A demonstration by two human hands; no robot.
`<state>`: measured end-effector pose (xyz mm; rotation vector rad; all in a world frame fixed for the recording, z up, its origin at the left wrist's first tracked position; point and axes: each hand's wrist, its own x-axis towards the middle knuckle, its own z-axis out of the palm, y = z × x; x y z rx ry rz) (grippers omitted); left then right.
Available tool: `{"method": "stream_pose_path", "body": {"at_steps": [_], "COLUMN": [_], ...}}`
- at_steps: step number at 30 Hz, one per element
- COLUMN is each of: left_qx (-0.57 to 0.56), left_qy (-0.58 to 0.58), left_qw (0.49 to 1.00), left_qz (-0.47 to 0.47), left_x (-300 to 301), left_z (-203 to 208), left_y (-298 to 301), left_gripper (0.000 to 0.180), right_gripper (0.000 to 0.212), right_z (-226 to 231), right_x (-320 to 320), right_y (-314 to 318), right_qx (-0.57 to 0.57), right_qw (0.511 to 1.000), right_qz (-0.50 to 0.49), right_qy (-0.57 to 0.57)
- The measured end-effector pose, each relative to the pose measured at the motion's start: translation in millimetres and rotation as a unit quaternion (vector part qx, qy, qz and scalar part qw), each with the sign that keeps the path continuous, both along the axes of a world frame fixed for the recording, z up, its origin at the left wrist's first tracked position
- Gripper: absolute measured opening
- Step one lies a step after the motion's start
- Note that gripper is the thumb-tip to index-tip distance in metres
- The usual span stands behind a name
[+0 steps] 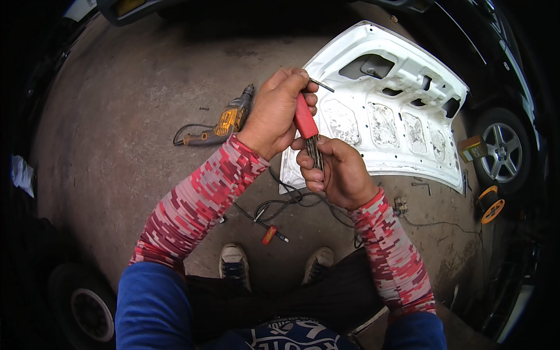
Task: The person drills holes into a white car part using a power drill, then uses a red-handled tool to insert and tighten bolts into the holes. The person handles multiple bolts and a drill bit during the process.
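Note:
My left hand (277,105) is closed around a narrow red sleeve (304,118). Its thumb and forefinger also pinch a thin dark rod, likely a drill bit (322,85), which points up and to the right. Out of the sleeve's lower end comes a bundle of drill bits (315,153). The fingers of my right hand (341,169) are closed on that bundle, just below the sleeve. Both hands are held up in front of me, above the floor.
A yellow and grey corded power drill (228,121) lies on the concrete floor at left. A white car trunk lid (356,160) lies at right. Black cable (286,203) winds near my shoes (234,262). A small box (471,148), cable spool (491,204) and car wheel (500,153) are farther right.

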<state>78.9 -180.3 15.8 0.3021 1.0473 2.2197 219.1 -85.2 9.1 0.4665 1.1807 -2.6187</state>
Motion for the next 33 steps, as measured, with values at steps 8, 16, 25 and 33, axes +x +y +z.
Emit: {"method": "stream_pose_path", "body": {"at_steps": [8,16,25,33], "left_qx": [-0.040,-0.085,-0.161,-0.046], "left_qy": [-0.003,-0.014,0.015,-0.035], "left_qw": [0.999,0.990,0.978,0.998], "left_qz": [-0.001,-0.108,-0.130,-0.009], "left_x": [-1,-4,0,-16], "left_z": [-11,-28,-30,-44], "left_y": [-2,-2,2,12], "left_gripper": [0.014,0.020,0.026,0.015], "right_gripper": [0.022,0.023,0.034,0.038], "right_z": [-3,-11,-6,-29], "right_x": [-1,-1,-6,-7], "right_y": [4,12,7,18], "right_qx": [0.089,0.019,-0.020,-0.112], "right_qw": [0.996,0.999,0.999,0.993], "right_qz": [0.014,-0.013,-0.036,0.014], "right_qy": [-0.003,-0.030,-0.016,0.018]}}
